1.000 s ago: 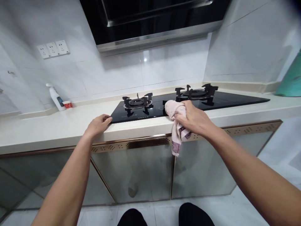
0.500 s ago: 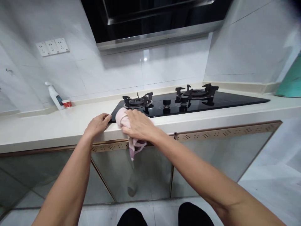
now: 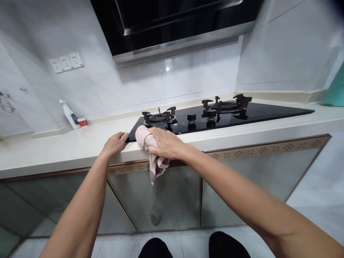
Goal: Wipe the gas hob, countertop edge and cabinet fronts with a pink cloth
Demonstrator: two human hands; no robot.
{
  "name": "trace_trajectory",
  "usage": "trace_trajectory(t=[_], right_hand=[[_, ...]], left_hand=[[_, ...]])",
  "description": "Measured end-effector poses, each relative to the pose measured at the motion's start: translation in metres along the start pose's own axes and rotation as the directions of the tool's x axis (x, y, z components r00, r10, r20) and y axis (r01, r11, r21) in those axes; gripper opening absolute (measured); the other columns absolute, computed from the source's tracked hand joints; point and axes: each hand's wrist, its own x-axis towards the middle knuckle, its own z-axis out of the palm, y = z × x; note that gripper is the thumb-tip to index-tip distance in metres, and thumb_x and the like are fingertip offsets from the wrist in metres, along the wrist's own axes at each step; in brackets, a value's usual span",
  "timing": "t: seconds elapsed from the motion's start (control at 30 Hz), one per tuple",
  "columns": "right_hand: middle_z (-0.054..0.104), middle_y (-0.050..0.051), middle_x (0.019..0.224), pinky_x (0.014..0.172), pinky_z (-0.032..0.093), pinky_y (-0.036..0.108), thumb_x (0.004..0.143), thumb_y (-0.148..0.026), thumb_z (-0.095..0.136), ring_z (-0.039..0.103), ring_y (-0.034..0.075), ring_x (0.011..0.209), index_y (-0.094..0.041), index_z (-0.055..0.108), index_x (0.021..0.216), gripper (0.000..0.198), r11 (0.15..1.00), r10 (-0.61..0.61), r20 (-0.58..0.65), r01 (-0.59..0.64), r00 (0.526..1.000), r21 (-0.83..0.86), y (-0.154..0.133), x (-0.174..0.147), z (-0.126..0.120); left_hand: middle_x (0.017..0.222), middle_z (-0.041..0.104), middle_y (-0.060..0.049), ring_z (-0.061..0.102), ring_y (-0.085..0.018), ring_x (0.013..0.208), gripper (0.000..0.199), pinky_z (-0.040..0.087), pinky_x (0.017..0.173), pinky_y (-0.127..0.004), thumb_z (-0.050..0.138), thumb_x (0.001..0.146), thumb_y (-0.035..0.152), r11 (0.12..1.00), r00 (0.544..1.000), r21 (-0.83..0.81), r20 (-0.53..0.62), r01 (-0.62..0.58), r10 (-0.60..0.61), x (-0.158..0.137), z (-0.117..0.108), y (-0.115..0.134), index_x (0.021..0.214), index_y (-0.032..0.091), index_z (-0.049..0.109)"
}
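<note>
A bunched pale pink cloth (image 3: pixel 145 138) is gripped in my right hand (image 3: pixel 168 142), its fingers wrapped round it. The cloth presses on the front edge of the black glass gas cooktop (image 3: pixel 177 122), near its left corner, and a loose end hangs down over the counter's front. My left hand (image 3: pixel 115 144) lies on the white countertop (image 3: pixel 48 148) just left of the cooktop, holding nothing. Its fingertips touch the cooktop's front left corner. Behind the cloth stands the left burner (image 3: pixel 159 117); the right burner (image 3: pixel 225 105) is farther off. Two knobs (image 3: pixel 191 118) sit between them.
A white bottle (image 3: pixel 70 114) and a small red-and-white cup (image 3: pixel 82 122) stand at the back left of the counter. Overhead is a black range hood (image 3: pixel 177 28). Cabinet doors (image 3: pixel 166 200) run below, and a teal object (image 3: pixel 334 89) shows at the far right edge.
The view has turned slightly left, so the scene sits a little farther right. My left hand stays at the cooktop corner and my right hand still holds the cloth in nearly the same place.
</note>
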Motion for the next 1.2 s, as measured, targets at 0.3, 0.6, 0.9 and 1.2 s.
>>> trace_trajectory(t=[0.3,0.6,0.9,1.2], right_hand=[[0.064,0.015,0.119,0.083,0.042,0.042,0.086,-0.050,0.046,0.061,0.032,0.098,-0.019,0.051,0.124,0.049,0.951,0.286,-0.148,-0.299,0.947,-0.078,0.075,-0.066,-0.045],[0.061,0.030,0.122,0.080,0.032,0.044,0.091,-0.048,0.042,0.060,0.034,0.097,-0.008,0.042,0.137,0.061,0.635,0.718,-0.292,-0.766,0.632,-0.097,0.155,-0.130,-0.107],[0.056,0.034,0.127,0.081,0.029,0.047,0.090,-0.046,0.047,0.055,0.038,0.112,-0.005,0.044,0.138,0.063,0.462,0.792,-0.374,-0.874,0.483,-0.150,0.198,-0.137,-0.125],[0.057,0.025,0.126,0.082,0.045,0.044,0.081,-0.053,0.054,0.061,0.036,0.103,-0.011,0.043,0.132,0.068,0.714,0.656,-0.173,-0.678,0.735,-0.174,0.144,-0.082,-0.085]], left_hand=[[0.117,0.074,-0.007,0.066,-0.026,0.109,0.054,0.047,0.094,-0.032,0.036,0.091,0.055,1.000,1.000,-0.014,-0.002,0.002,-0.002,-0.002,-0.002,0.000,0.117,0.022,0.070],[0.123,0.072,-0.007,0.065,-0.026,0.113,0.053,0.047,0.099,-0.033,0.040,0.089,0.055,1.000,1.000,0.012,0.003,0.017,-0.017,0.000,-0.002,0.002,0.118,0.022,0.070],[0.123,0.072,-0.008,0.065,-0.028,0.113,0.053,0.049,0.098,-0.036,0.042,0.088,0.056,1.000,1.000,0.016,-0.012,0.011,-0.011,0.002,0.000,0.000,0.118,0.023,0.071],[0.120,0.074,-0.007,0.067,-0.028,0.110,0.051,0.050,0.097,-0.036,0.044,0.087,0.056,1.000,1.000,0.021,-0.026,0.008,-0.007,0.003,0.001,0.000,0.116,0.025,0.072]])
